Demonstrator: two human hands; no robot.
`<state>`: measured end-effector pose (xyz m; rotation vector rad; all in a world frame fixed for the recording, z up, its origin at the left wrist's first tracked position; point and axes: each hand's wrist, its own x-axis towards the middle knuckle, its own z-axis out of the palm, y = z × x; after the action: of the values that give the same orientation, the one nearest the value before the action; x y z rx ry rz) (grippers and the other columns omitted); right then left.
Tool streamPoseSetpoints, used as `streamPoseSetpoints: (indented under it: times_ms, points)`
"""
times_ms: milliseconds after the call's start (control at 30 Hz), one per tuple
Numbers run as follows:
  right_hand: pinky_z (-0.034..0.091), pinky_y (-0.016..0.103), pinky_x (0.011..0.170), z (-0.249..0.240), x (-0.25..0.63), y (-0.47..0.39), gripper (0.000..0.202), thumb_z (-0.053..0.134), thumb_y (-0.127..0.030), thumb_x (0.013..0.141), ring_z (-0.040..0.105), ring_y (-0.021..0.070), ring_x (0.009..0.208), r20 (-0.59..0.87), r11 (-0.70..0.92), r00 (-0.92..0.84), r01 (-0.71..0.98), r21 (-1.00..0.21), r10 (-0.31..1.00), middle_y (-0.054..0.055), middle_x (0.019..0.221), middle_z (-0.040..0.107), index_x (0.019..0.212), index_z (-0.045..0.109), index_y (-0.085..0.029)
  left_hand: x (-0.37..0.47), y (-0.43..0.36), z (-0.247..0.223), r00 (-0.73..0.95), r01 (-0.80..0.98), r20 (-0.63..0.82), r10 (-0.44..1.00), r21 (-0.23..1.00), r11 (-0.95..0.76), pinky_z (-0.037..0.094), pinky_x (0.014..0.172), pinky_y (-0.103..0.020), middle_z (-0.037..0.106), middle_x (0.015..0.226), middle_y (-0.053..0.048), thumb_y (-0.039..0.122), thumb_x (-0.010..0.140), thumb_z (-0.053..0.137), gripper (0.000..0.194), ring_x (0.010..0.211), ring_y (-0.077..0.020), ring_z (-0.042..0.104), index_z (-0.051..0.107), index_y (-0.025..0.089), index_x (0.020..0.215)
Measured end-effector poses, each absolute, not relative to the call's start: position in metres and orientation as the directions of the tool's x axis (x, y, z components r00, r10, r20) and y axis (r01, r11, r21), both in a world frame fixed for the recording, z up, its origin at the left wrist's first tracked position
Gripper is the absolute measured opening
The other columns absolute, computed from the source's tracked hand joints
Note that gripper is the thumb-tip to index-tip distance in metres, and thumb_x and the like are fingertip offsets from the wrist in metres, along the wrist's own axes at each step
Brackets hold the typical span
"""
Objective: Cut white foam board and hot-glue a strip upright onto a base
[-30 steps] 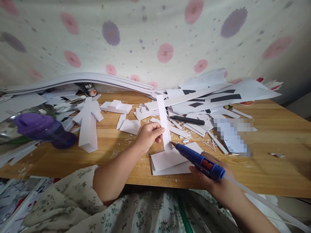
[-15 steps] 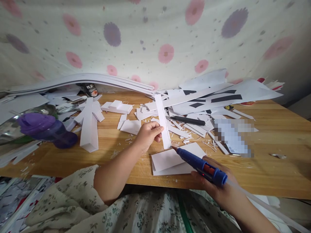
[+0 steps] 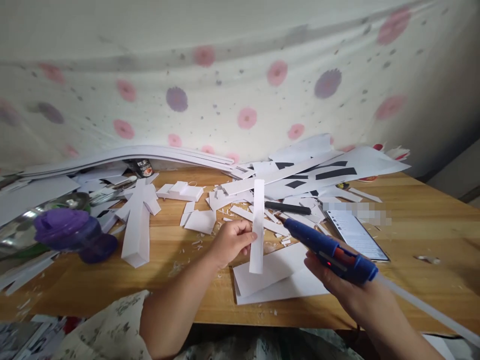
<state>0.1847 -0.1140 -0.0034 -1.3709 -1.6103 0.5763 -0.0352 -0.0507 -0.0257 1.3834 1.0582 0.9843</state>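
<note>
Between the thumb and fingers of my left hand (image 3: 233, 244) is a narrow white foam-board strip (image 3: 257, 225), held upright above the table. My right hand (image 3: 352, 290) grips a blue hot glue gun (image 3: 330, 247) with a small red light and a long clear glue stick trailing from its back. The gun's nozzle points up and left, a short way right of the strip and apart from it. Below both hands lies a folded white board piece (image 3: 270, 285). A black-handled tool (image 3: 288, 207) rests behind the strip among scraps.
White offcuts and printed sheets (image 3: 337, 170) pile up at the back. A phone (image 3: 356, 235) lies on the right. On the left stand a white box-shaped piece (image 3: 137, 235), a purple-lidded bottle (image 3: 75, 235) and a metal bowl (image 3: 15, 235). Small white pieces (image 3: 180, 191) lie mid-table.
The glue gun's tip has moved from the strip's lower edge up and to the right, away from it. The strip has turned more upright in my left hand. The view has tilted upward.
</note>
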Motion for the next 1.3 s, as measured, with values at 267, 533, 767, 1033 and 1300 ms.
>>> streamPoseSetpoints:
  times_ms: [267, 533, 767, 1033, 1300]
  points:
    - [0.037, 0.028, 0.043, 0.019, 0.180, -0.081, 0.018, 0.065, -0.035, 0.070, 0.043, 0.0131, 0.046, 0.417, 0.286, 0.152, 0.519, -0.805, 0.896, -0.003, 0.052, 0.050, 0.062, 0.054, -0.023, -0.036, -0.057, -0.023, 0.377, 0.247, -0.007, 0.926, 0.964, -0.093, 0.028, 0.040, -0.021, 0.044, 0.044, 0.006, 0.029, 0.069, 0.059, 0.022, 0.039, -0.0089, 0.042, 0.044, 0.020, 0.054]
    - [0.037, 0.028, 0.047, 0.022, 0.181, -0.080, 0.018, 0.064, -0.037, 0.069, 0.045, 0.0132, 0.047, 0.379, 0.226, 0.173, 0.559, -0.797, 0.909, -0.003, 0.052, 0.051, 0.062, 0.054, -0.023, -0.034, -0.060, -0.021, 0.384, 0.316, 0.031, 0.923, 0.935, -0.163, 0.027, 0.043, -0.022, 0.041, 0.043, 0.006, 0.027, 0.069, 0.056, 0.023, 0.042, -0.0088, 0.037, 0.042, 0.020, 0.053]
    - [0.036, 0.029, 0.045, 0.020, 0.181, -0.078, 0.018, 0.064, -0.037, 0.070, 0.045, 0.0147, 0.046, 0.401, 0.241, 0.156, 0.589, -0.771, 0.903, -0.002, 0.051, 0.050, 0.061, 0.054, -0.024, -0.034, -0.060, -0.020, 0.371, 0.330, 0.039, 0.928, 0.928, -0.171, 0.027, 0.044, -0.023, 0.042, 0.045, 0.006, 0.028, 0.069, 0.056, 0.023, 0.043, -0.0091, 0.037, 0.042, 0.020, 0.053]
    - [0.034, 0.029, 0.044, 0.019, 0.185, -0.081, 0.018, 0.064, -0.036, 0.069, 0.050, 0.0167, 0.050, 0.372, 0.200, 0.189, 0.583, -0.787, 0.909, -0.002, 0.050, 0.049, 0.061, 0.053, -0.024, -0.034, -0.060, -0.018, 0.366, 0.330, 0.045, 0.930, 0.928, -0.175, 0.028, 0.045, -0.023, 0.042, 0.046, 0.006, 0.028, 0.069, 0.056, 0.023, 0.043, -0.0088, 0.037, 0.042, 0.020, 0.053]
    - [0.035, 0.029, 0.045, 0.019, 0.187, -0.084, 0.020, 0.062, -0.039, 0.069, 0.045, 0.0152, 0.049, 0.315, 0.149, 0.197, 0.580, -0.801, 0.928, -0.002, 0.052, 0.049, 0.062, 0.052, -0.024, -0.033, -0.059, -0.020, 0.359, 0.322, 0.028, 0.933, 0.934, -0.152, 0.027, 0.044, -0.022, 0.042, 0.046, 0.006, 0.028, 0.068, 0.055, 0.022, 0.042, -0.0084, 0.037, 0.041, 0.020, 0.052]
